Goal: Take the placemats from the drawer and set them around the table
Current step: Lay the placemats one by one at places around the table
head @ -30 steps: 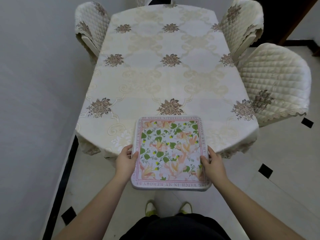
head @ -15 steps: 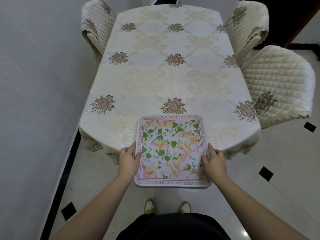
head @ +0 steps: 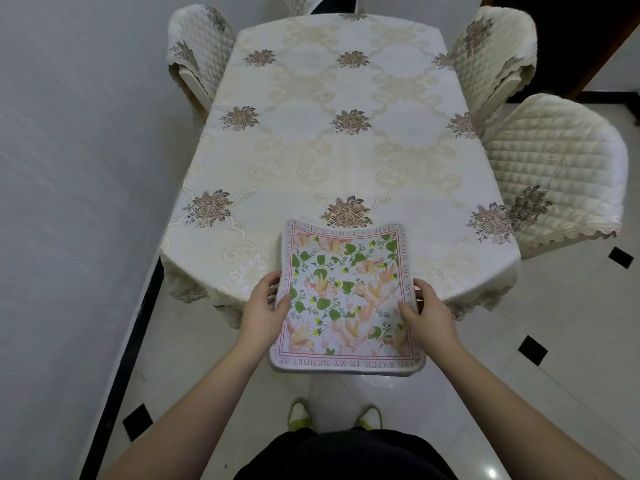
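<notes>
head view: the left hand (head: 260, 315) and right hand (head: 427, 318) each pinch a side edge of the floral placemats (head: 346, 299), held over the near edge of the table (head: 346, 150). no mat lies on the cloth yet, so setting seems barely begun

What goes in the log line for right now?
step: setting placemat | left hand: grips placemat left edge | right hand: grips right edge | table: placemat overhangs near edge
</notes>
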{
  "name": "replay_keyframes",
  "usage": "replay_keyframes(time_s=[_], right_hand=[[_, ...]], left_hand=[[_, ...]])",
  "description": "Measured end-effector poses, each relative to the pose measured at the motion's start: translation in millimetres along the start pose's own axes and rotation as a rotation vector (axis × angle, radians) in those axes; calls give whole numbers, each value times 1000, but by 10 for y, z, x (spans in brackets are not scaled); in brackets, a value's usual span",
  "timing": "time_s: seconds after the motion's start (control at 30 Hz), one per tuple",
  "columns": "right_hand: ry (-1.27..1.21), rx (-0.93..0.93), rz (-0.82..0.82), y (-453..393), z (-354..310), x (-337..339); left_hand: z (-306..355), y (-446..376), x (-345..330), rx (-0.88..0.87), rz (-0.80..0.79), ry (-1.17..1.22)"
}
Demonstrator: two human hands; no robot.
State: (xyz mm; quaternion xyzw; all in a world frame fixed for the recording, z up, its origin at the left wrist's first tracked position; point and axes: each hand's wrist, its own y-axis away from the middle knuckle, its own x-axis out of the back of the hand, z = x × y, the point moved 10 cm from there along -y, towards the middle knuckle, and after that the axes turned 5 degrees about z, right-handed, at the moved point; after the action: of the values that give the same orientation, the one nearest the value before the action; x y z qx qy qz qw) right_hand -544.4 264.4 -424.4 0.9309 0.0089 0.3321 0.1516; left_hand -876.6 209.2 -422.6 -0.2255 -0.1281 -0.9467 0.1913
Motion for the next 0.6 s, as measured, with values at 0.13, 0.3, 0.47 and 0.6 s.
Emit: replay_keyframes(time_s=[0.13, 0.3, 0.47, 0.6], right_hand=[[-125, -127, -37, -64, 57, -44], [-211, -280, -110, -108, 196, -202], [-212, -314, -95, -143, 288, -212], [-253, -295, -102, -132, 311, -203]], left_hand=[[-85, 29, -132, 139, -63, 226], [-291, -25, -199, 316, -56, 292], [-424, -58, -209, 405, -59, 265], [-402, -59, -201, 391, -42, 247]])
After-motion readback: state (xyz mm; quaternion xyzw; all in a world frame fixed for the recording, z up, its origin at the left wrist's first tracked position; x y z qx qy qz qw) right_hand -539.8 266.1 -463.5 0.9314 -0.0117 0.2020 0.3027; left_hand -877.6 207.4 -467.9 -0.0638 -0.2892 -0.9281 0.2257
